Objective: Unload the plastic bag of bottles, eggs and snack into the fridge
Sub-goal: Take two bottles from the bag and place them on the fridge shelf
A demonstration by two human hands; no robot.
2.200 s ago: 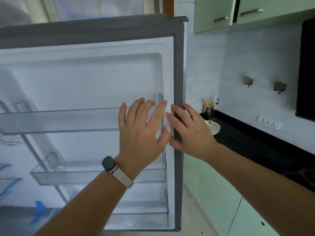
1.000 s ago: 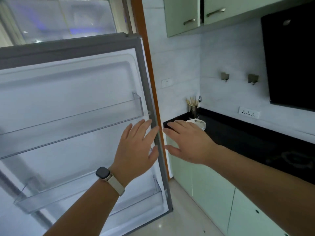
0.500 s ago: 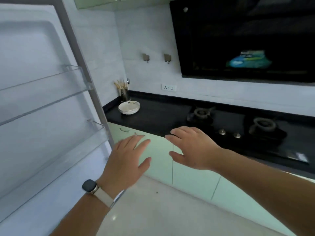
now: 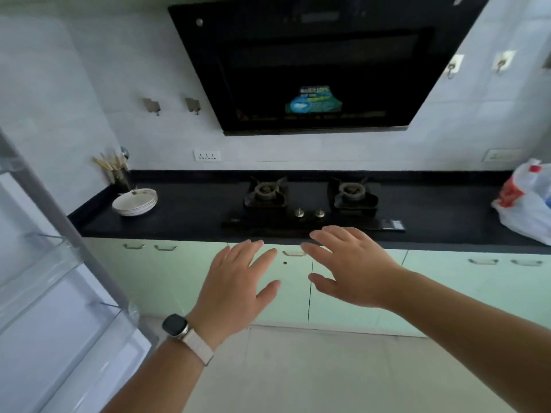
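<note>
A white plastic bag (image 4: 526, 204) with red print sits on the black countertop (image 4: 190, 210) at the far right edge of the view; its contents are hidden. The open fridge door (image 4: 44, 293) with clear shelves stands at the left. My left hand (image 4: 235, 287), a watch on its wrist, and my right hand (image 4: 351, 263) hover side by side, palms down and fingers spread, in front of the green cabinets (image 4: 167, 281). Both hands hold nothing, and the bag lies far to their right.
A gas hob (image 4: 310, 201) with two burners is set into the counter under a black range hood (image 4: 313, 70). A stack of white plates (image 4: 135, 202) and a holder of chopsticks (image 4: 119, 174) stand at the counter's left end. Pale floor tiles lie below.
My view has swung right, from the inside of the fridge door to the counter. Both hands left the door's edge and now hang in the air. The bag has come into view.
</note>
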